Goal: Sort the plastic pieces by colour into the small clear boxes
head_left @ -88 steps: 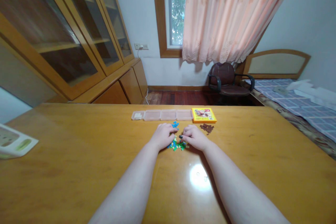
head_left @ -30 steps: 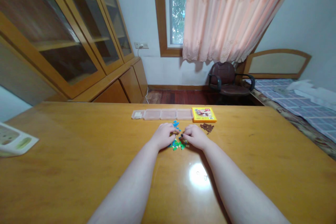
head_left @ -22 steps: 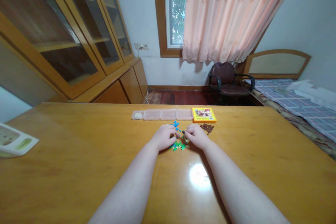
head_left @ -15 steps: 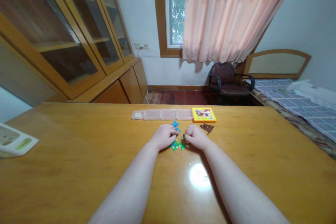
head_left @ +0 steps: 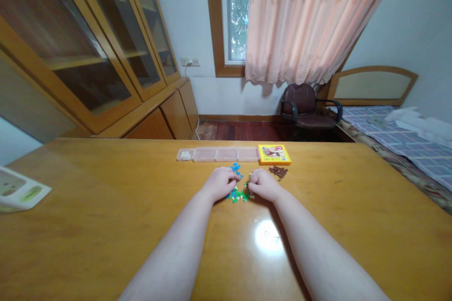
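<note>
Both my hands rest on a wooden table [head_left: 106,207] over a small heap of green, blue and yellow bricks [head_left: 239,194]. My left hand [head_left: 221,182] is curled, fingertips pinched at the heap's top edge. My right hand [head_left: 263,183] is curled too, its fingertips meeting the left hand's; what either pinches is too small to name. A few blue bricks [head_left: 235,167] lie just beyond the hands. A little pile of brown bricks [head_left: 278,171] sits to the right of them.
A clear compartment box [head_left: 219,154] and a yellow box [head_left: 274,154] lie beyond the hands. A white object [head_left: 17,190] sits at the table's left edge. Behind the table are a cabinet [head_left: 88,56], a chair [head_left: 305,108] and a bed [head_left: 399,141].
The hands stay over the heap. The right hand's fingertips have shifted slightly up and toward the left hand, working at the small pieces.
</note>
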Tool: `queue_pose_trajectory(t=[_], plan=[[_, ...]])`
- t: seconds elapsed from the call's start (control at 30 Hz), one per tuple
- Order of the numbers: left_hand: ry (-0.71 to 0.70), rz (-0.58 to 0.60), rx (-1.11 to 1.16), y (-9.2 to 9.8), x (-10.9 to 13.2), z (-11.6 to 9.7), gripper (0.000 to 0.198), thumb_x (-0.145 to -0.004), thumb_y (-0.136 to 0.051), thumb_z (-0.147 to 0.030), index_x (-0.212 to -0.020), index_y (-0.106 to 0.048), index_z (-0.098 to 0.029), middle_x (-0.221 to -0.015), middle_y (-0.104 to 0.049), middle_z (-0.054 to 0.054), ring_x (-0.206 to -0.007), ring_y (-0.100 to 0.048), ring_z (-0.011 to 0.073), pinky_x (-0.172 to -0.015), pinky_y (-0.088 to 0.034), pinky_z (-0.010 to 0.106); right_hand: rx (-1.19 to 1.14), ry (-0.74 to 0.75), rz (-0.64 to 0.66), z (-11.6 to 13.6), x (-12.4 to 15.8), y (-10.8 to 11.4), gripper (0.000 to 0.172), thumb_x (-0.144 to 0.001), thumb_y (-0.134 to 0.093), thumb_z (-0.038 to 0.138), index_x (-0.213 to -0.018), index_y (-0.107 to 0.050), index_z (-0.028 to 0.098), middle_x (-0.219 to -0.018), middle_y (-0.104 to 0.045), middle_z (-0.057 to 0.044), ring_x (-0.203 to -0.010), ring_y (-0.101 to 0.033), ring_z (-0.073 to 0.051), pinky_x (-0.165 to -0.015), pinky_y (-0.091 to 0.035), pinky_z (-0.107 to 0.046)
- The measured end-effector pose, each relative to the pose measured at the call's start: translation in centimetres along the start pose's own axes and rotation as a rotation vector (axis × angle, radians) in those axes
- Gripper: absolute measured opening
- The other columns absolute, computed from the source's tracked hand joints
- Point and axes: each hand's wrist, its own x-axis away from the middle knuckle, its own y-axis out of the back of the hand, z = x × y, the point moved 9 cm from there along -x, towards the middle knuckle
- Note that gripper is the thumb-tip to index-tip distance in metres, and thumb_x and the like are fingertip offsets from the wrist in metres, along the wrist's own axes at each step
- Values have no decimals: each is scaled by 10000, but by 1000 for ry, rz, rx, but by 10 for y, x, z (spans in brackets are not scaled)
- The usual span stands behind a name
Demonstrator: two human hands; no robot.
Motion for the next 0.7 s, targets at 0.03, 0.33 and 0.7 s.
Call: queue_pose_trajectory(t=[0.03, 0.33, 0.7], plan=[[1, 1, 2, 0, 0, 0, 244, -753, -539, -166, -901, -719, -240, -873, -686, 17, -859, -593, 165, -820, -442, 291, -1, 10, 9, 1, 0, -1, 280, -696, -502, 121, -423, -551, 162, -431, -433, 28, -503, -396, -99, -571, -316, -236], [16, 9, 25, 0, 0, 1, 253, -757, -529, -166, -905, -717, -247, -870, -679, 16, -856, -595, 164, -816, -445, 285, 52, -89, -46, -3, -2, 5, 279, -812, -514, 229, -565, -618, 147, -517, -526, 14, -525, -427, -94, -544, -292, -219], [27, 17, 42, -2, -1, 2, 254, -771, -516, -184, -917, -715, -244, -893, -683, 22, -866, -596, 168, -822, -448, 290, 67, -249, -56, -18, 1, 5, 264, -803, -537, 329, -607, -595, 162, -539, -516, 29, -524, -435, -92, -500, -262, -205]])
